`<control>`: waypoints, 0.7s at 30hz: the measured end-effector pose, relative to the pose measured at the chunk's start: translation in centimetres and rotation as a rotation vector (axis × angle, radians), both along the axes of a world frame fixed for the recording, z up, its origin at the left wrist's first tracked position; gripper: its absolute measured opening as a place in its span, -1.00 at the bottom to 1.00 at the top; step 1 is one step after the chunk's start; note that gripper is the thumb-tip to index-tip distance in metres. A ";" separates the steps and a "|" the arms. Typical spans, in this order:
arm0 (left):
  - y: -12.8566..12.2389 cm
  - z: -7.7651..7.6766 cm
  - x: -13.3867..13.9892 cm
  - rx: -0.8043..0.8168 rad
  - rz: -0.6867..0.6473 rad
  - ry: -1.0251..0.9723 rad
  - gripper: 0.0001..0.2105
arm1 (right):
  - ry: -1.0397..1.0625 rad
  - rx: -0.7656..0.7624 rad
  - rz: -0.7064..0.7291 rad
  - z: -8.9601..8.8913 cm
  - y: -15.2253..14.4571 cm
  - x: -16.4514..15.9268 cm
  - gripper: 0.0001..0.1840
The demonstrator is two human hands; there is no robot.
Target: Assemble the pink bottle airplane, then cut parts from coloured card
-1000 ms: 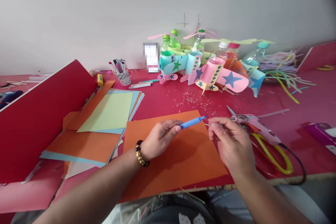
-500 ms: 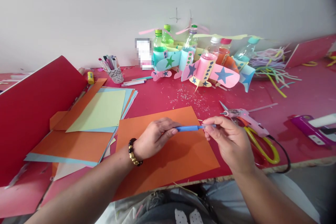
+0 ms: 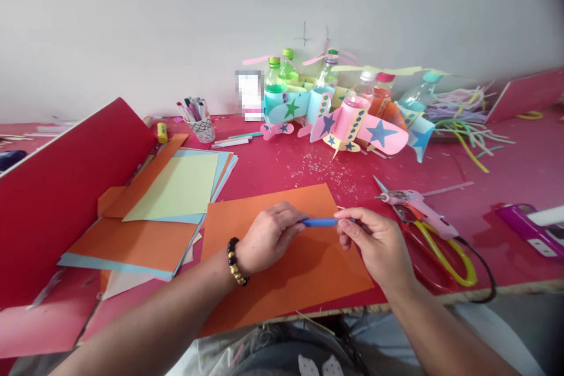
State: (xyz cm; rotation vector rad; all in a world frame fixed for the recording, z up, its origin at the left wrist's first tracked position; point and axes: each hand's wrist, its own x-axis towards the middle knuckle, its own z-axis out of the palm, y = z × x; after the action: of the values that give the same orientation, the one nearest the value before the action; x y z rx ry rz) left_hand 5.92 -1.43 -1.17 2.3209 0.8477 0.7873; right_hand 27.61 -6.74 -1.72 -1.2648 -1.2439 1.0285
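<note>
A slim blue pen [image 3: 321,222] lies level between my two hands, above a large orange paper sheet [image 3: 291,282]. My left hand [image 3: 268,238], with a beaded bracelet at the wrist, is closed on the pen's left end. My right hand [image 3: 374,244] pinches its right end between thumb and fingertips, which hide that end. Right of my right hand lie a pink glue gun [image 3: 418,208] and scissors with red and yellow handles [image 3: 453,261].
Stacked coloured paper [image 3: 176,188] and a red board [image 3: 79,205] are on the left. Behind stand a pen cup [image 3: 202,129] and several bottle planes [image 3: 356,117]. White scraps [image 3: 321,170] litter the red table. A purple tool [image 3: 524,229] lies at the right.
My hands have come closer together along the pen. The narrow section near its right end no longer shows. The whole view has shifted slightly.
</note>
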 end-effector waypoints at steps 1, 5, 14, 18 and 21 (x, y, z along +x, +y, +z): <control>0.0 0.0 0.1 -0.019 0.015 0.012 -0.77 | 0.049 0.006 0.004 -0.2 0.1 -0.1 -0.89; 0.0 0.0 0.3 -0.041 -0.018 0.048 -0.83 | 0.167 0.059 0.120 -0.2 -0.1 -0.6 -0.77; 5.1 5.0 -6.0 -0.060 0.454 -0.233 -0.86 | 0.004 0.046 0.159 0.1 -0.4 -1.4 -0.62; 11.5 8.5 -13.0 0.097 0.844 -0.332 -0.73 | -0.030 0.039 0.195 -0.4 -0.2 -1.8 -0.62; 16.6 10.1 -16.9 0.150 1.057 -0.256 -0.73 | -0.069 0.053 0.214 -0.9 -0.2 -1.9 -0.61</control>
State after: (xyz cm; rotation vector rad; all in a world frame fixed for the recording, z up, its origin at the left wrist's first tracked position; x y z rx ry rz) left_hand -11.00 15.15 8.97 1.6965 1.9586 1.5503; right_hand 25.75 -6.95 -2.65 -1.1523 -1.4746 1.1043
